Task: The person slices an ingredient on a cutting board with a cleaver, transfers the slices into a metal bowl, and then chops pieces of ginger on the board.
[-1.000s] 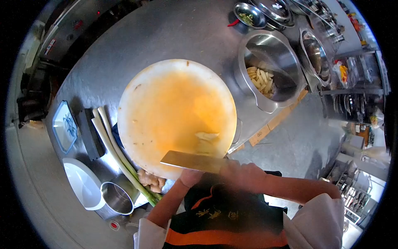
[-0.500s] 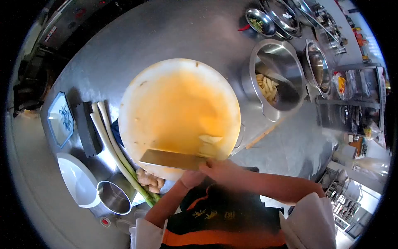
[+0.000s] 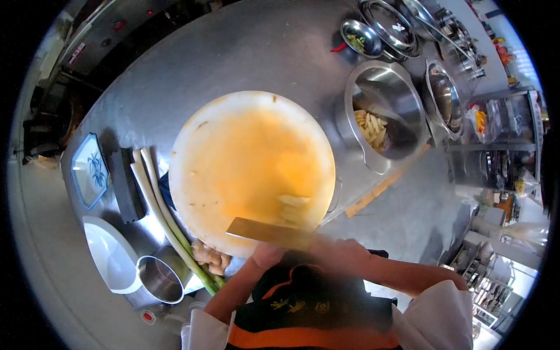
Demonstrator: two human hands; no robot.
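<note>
A broad cleaver (image 3: 268, 231) is gripped in my right hand (image 3: 338, 254), which is smeared by motion. Its blade lies over the near edge of a round white chopping board (image 3: 201, 146) stained orange-yellow. A few pale slices (image 3: 293, 201) rest on the board just beyond the blade. My left hand (image 3: 268, 255) is at the board's near rim, below the blade; its fingers are hidden or blurred. Knobs of ginger (image 3: 211, 258) sit beside the board, close to that hand.
Right of the board stands a deep steel pot (image 3: 385, 73) containing pale cut pieces (image 3: 371, 129). On the left are long leeks (image 3: 157, 201), a dark block (image 3: 126, 186), a blue-rimmed dish (image 3: 89, 170), a white bowl (image 3: 108, 254) and a steel container (image 3: 160, 279).
My right hand and the cleaver have shifted right and nearer my body, away from the pale slices. My left hand has hardly moved.
</note>
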